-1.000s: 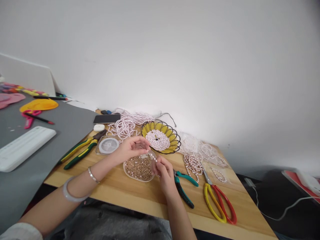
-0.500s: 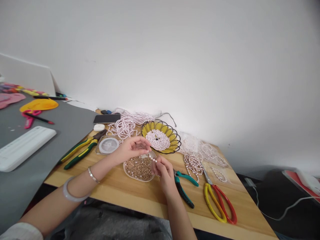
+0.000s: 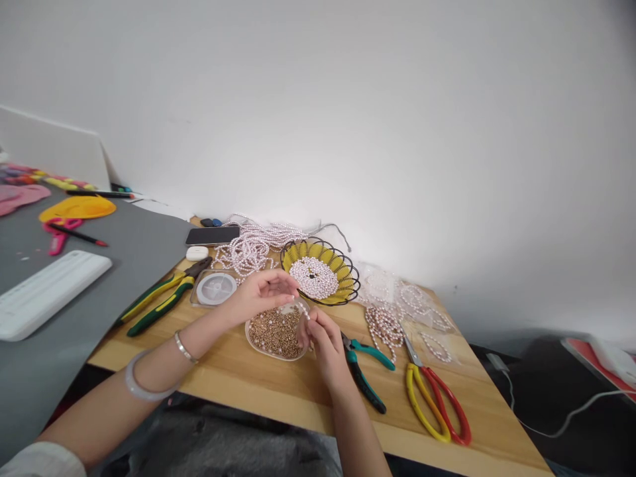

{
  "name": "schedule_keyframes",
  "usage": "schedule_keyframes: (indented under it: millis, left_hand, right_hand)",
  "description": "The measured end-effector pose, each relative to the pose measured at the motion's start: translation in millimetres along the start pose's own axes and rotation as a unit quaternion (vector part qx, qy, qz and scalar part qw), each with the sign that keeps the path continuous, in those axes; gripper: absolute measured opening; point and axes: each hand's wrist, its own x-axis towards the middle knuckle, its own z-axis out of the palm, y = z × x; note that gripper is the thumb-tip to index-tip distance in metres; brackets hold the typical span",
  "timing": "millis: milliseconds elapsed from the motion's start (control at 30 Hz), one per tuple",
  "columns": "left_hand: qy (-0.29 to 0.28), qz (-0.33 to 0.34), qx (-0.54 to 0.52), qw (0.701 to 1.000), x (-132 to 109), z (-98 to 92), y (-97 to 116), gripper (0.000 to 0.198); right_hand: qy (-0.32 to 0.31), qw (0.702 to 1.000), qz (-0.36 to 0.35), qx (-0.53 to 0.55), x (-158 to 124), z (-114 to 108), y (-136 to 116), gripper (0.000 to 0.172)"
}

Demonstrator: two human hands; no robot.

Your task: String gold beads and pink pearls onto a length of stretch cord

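Observation:
A short strand of pearly beads [image 3: 303, 309] runs between my hands, above a clear tub of gold beads [image 3: 275, 332]. My left hand [image 3: 268, 291] pinches near the strand's upper end, thumb and fingertips close together. At the lower end, my right hand [image 3: 322, 336] is closed on the strand with thumb and forefinger. Just behind the hands stands a yellow basket with a black wire rim [image 3: 348, 281], holding loose pale pink beads [image 3: 314, 278]. A clear spool [image 3: 216, 289] lies left of my left hand.
Green-handled pliers [image 3: 368, 371] and red-and-yellow scissors [image 3: 434, 397] lie to the right, near bagged bead strands [image 3: 385, 324]. Yellow-green pliers [image 3: 163, 296] and a phone [image 3: 212, 236] are at left. Pink bead strings [image 3: 248, 254] lie along the wall. A grey table [image 3: 144, 245] adjoins at left.
My right hand has shifted slightly left and up toward my left hand, with the bead strand still between them. My left hand has barely moved.

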Motion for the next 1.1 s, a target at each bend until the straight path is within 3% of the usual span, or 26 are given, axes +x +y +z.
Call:
schedule_keyframes:
  millis: [200,333,433,567,800,1100]
  left_hand:
    - [0.064,0.024,-0.011,0.998,4,-3.6,-5,0.021]
    - [0.097,0.003,0.06,0.993,4,-5.6,-6,0.016]
    - [0.017,-0.003,0.218,0.976,2,-4.2,-11,0.01]
    - [-0.117,0.017,0.392,0.912,-2,-3.2,-16,0.011]
    - [-0.301,-0.046,0.339,0.89,-4,-21.3,-2,0.012]
    - [-0.348,-0.064,0.391,0.849,-7,-27.2,3,0.022]
  right_hand:
    - [0.013,1.0,-0.018,0.015,0,-2,6,0.036]
    - [0.031,0.998,-0.04,0.028,1,-3,9,0.035]
    - [0.037,0.997,-0.053,0.036,1,-5,11,0.033]
    - [0.04,0.997,-0.047,0.036,1,-5,10,0.034]
    - [0.04,0.997,-0.052,0.043,1,-4,12,0.034]
    - [0.034,0.997,-0.053,0.052,2,-4,12,0.034]
